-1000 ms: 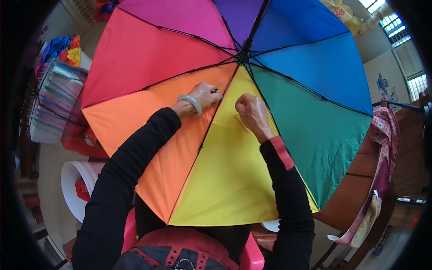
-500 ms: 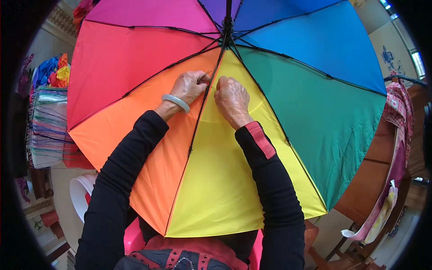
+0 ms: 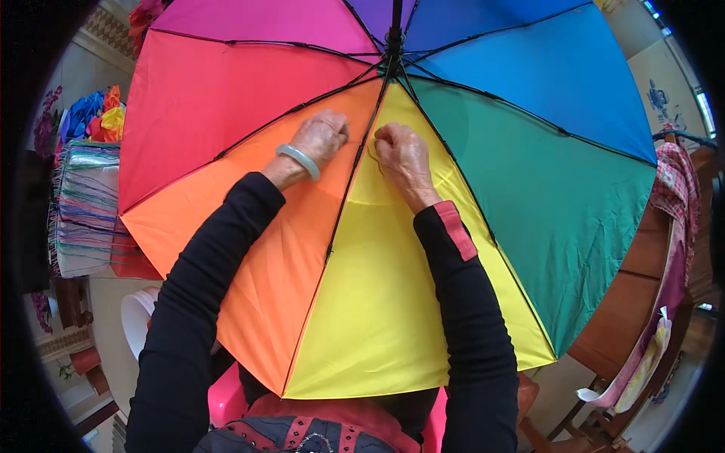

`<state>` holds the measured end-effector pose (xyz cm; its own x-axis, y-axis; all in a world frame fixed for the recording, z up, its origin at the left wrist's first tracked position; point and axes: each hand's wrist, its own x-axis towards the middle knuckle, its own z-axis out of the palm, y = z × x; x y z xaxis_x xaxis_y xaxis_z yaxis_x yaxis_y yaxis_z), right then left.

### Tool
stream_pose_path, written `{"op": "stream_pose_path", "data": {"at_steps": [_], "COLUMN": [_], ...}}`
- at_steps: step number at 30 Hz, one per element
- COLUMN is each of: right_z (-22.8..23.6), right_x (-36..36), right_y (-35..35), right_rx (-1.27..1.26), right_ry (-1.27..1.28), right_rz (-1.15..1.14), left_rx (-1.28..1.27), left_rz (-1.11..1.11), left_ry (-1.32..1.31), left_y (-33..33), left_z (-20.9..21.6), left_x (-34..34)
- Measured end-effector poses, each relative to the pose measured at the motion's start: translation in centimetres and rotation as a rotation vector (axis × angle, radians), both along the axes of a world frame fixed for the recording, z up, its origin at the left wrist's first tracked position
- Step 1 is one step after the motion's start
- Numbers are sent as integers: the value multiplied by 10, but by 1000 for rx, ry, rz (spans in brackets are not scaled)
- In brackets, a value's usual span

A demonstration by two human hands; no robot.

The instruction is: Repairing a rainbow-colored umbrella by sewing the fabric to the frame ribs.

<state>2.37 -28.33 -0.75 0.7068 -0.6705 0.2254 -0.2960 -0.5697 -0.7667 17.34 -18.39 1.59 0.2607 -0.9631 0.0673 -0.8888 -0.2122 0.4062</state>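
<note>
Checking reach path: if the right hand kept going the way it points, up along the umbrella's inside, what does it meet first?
Likely the black central hub where the ribs meet; the right hand rests on the yellow fabric panel just below it. Depth is unclear.

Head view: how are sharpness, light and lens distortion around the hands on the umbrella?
Head view: the left hand and right hand on the umbrella are sharp and evenly lit, with no glare on the fabric; the fisheye bends the ribs and leaves a black rim; the window at the right edge is bright.
</note>
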Motion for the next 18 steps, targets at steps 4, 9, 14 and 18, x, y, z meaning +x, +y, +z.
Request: {"op": "stream_pose_path", "data": {"at_steps": [4,9,14,18], "right_z": [-8,-12,-10,-10], "right_x": [-4,-5,-5,-4], "right_y": [-5,-5,-4,-3], "right_rx": [208,293,307,292], "right_ry": [-100,-145,-139,-155], "right_rz": [-28,-36,-33,-32], "left_rx": [25,112,108,89], "left_rz": [79,57,68,93], "left_ry": [82,153,199,218], "left_y": [7,4,4,4], "left_z": [7,19,16,15], "left_x": [4,-6,-7,-5]}}
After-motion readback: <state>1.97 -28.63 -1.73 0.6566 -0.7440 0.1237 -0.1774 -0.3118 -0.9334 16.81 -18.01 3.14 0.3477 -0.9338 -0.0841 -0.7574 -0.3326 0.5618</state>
